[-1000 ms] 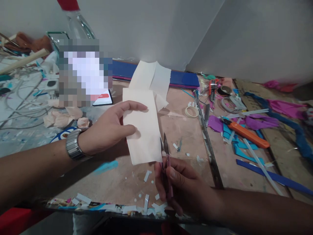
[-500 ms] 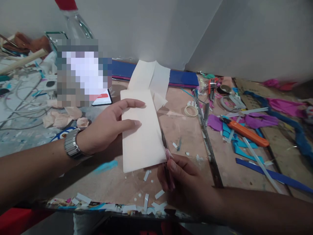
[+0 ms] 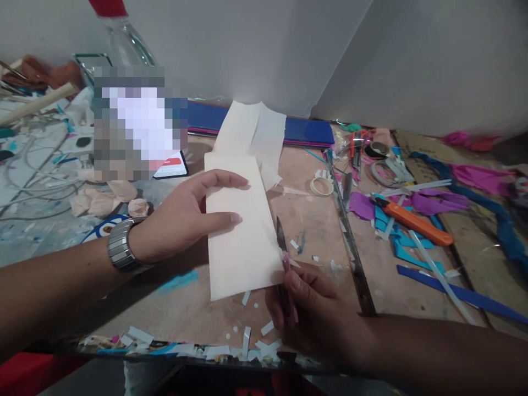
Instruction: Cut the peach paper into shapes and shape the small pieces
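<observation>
My left hand point(image 3: 185, 214), a metal watch on its wrist, holds a long cream sheet of paper point(image 3: 243, 247) by its left side. The thumb and index finger lie on top of the sheet; the other fingers are hidden. My right hand point(image 3: 309, 297) is closed round pink-handled scissors point(image 3: 286, 275) at the sheet's lower right edge. One dark blade points away from me along that edge; how far the blades are apart, I cannot tell. Behind the sheet lies more cream paper point(image 3: 239, 126), creased and curled.
White paper scraps point(image 3: 246, 341) lie along the table's front edge. At right are an orange cutter point(image 3: 416, 220), a tape roll point(image 3: 322, 186), blue strips and purple pieces. A phone point(image 3: 173, 165), partly blurred out, and a red-capped bottle point(image 3: 127, 41) stand at the back left.
The cream sheet has shifted slightly towards me, my left hand with it. The scissors have moved a little to the right, and their blade shows more beside the sheet's edge.
</observation>
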Motion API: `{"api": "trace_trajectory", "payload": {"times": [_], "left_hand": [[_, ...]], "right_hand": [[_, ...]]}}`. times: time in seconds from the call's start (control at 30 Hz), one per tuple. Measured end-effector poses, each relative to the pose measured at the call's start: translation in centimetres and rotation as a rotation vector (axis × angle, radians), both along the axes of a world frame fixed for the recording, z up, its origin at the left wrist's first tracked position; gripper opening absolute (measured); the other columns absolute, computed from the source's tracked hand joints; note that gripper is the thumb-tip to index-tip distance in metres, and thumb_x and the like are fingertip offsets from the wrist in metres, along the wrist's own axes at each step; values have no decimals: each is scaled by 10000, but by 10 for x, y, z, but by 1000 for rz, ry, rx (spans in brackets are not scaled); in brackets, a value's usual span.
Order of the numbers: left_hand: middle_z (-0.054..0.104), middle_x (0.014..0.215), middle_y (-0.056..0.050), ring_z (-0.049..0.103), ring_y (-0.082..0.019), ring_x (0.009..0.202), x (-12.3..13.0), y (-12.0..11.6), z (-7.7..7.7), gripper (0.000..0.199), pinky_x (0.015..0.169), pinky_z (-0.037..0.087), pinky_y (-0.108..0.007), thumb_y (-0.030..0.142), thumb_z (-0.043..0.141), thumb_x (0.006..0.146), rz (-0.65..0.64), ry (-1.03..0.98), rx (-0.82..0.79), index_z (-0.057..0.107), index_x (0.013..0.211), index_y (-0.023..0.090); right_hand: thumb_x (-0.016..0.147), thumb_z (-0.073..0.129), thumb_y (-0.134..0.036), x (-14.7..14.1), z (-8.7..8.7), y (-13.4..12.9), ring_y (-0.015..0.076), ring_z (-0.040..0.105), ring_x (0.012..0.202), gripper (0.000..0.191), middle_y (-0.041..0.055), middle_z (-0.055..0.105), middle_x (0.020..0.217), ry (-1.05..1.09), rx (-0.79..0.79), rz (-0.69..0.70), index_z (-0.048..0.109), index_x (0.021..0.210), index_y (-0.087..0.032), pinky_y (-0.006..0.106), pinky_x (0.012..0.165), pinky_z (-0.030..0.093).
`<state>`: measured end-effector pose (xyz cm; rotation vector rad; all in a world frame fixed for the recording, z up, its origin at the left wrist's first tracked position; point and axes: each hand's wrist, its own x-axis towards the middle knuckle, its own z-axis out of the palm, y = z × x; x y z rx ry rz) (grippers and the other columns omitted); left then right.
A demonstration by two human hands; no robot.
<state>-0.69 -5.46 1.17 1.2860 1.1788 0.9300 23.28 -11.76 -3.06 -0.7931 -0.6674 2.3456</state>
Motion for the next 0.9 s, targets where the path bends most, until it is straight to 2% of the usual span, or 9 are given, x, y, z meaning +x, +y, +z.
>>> {"api": "trace_trajectory", "payload": {"times": [0.1, 0.5, 0.8, 0.9], "left_hand": [[704, 1155, -75, 680, -226, 968, 0, 0, 0, 462, 788, 564, -330, 222, 793, 767, 2, 5, 8, 661, 1210, 198], [708, 1118, -66, 679, -197, 890, 0, -1, 1, 428, 745, 559, -313, 212, 782, 783, -1, -11, -20, 662, 1193, 197], [713, 1079, -54, 678, -196, 860, 0, -1, 0, 425, 730, 555, -313, 231, 783, 788, -9, -7, -22, 660, 1195, 216], [713, 1075, -59, 679, -200, 863, 1, -1, 1, 425, 725, 556, -314, 226, 781, 779, -4, -10, -27, 659, 1186, 204]], "right_hand": [[925, 696, -523, 1, 0, 1, 36, 403, 418, 413, -19, 618, 596, 20, 3, 36, 555, 758, -173, 184, 407, 215], [949, 659, -528, 1, 5, 5, 27, 408, 358, 429, -28, 622, 604, -10, 26, 76, 538, 749, -168, 159, 346, 237], [934, 685, -517, 0, 1, 2, 29, 392, 382, 402, -38, 596, 589, 10, 21, 35, 555, 774, -172, 151, 359, 235], [935, 696, -493, 0, 3, 3, 40, 436, 412, 370, -44, 575, 564, 1, 17, 29, 567, 800, -173, 152, 373, 243]]}}
